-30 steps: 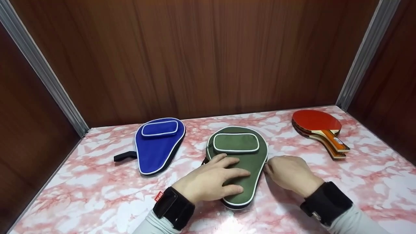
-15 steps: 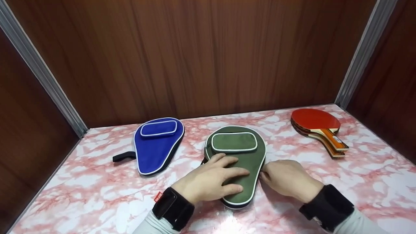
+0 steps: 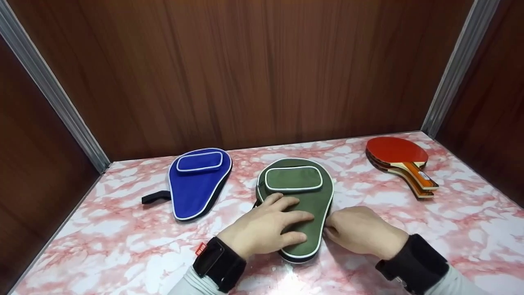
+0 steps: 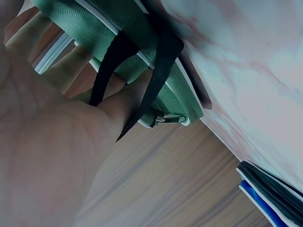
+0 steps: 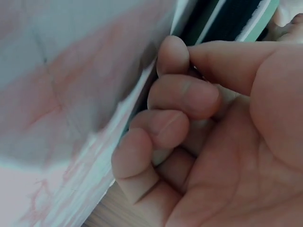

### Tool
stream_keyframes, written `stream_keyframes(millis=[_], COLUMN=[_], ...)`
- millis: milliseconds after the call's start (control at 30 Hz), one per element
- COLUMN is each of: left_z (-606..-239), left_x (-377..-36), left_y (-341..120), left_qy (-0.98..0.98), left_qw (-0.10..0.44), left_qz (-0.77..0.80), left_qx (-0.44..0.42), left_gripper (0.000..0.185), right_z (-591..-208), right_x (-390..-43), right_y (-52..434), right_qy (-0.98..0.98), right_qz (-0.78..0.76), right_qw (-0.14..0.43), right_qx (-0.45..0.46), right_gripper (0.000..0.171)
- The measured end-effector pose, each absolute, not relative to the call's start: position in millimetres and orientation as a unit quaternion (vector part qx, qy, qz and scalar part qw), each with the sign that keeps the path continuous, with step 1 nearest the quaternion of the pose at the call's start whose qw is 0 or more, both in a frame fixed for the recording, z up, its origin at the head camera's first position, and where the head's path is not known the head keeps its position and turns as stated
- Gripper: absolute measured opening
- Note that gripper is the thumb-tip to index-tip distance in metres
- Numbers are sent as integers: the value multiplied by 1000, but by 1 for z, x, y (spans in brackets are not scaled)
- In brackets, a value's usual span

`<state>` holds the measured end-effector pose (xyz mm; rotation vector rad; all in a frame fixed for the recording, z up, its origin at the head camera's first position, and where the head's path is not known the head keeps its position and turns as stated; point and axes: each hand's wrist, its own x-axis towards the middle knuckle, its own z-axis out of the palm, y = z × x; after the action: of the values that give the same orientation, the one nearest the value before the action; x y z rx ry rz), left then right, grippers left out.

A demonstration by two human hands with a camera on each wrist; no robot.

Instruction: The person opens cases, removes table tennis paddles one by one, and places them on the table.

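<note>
1. Pinching at the right edge of the green case (image 3: 301,213): right hand (image 3: 362,231), fingers (image 5: 182,94) curled, thumb against forefinger; the wrist view does not show plainly what sits between them, probably a zip pull on the seam.
2. Pressing flat on the case's narrow end: left hand (image 3: 262,227), fingers straight and spread, holding the case down on the table (image 3: 123,246); nothing gripped.
3. Green case: lies flat at table centre, pocket end toward the back wall; white piping round the rim; in the left wrist view a black strap (image 4: 158,71) loops off it and a metal zip pull (image 4: 169,119) lies at its edge.
4. Change over the last second: right hand has slid along the right seam toward the person, from beside the pocket end to beside the narrow end; left hand has stayed put; judged, the zip is being run along that side, with the handle end still to travel.
5. Blue case (image 3: 196,182): left of the green one, apart from it, flat, black strap to its left; untouched.
6. Paddles (image 3: 399,159): stacked, red face up, far right by the wall corner, well apart from both hands.
7. Surround: pink-marbled table; brown wood-grain walls on three sides.
</note>
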<state>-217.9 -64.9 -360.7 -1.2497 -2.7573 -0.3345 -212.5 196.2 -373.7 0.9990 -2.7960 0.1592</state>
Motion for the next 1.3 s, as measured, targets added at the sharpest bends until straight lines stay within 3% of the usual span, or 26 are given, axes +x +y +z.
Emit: stream_keyframes(millis=[433, 767, 1300], left_z=[-360, -359, -365], left_x=[-214, -196, -205], left_y=[-59, -44, -43], left_qy=[-918, -930, -913], left_qw=[62, 138, 122], left_qz=[-94, -14, -48], left_qx=[-381, -341, -387], left_gripper=[48, 46, 45], right_z=[-367, -369, -373], right_x=[-203, -211, -211], right_y=[196, 194, 201], right_qy=[-927, -964, -959], right_qz=[72, 51, 45], right_qw=[47, 59, 67], right_qx=[365, 256, 270], right_gripper=[17, 28, 27])
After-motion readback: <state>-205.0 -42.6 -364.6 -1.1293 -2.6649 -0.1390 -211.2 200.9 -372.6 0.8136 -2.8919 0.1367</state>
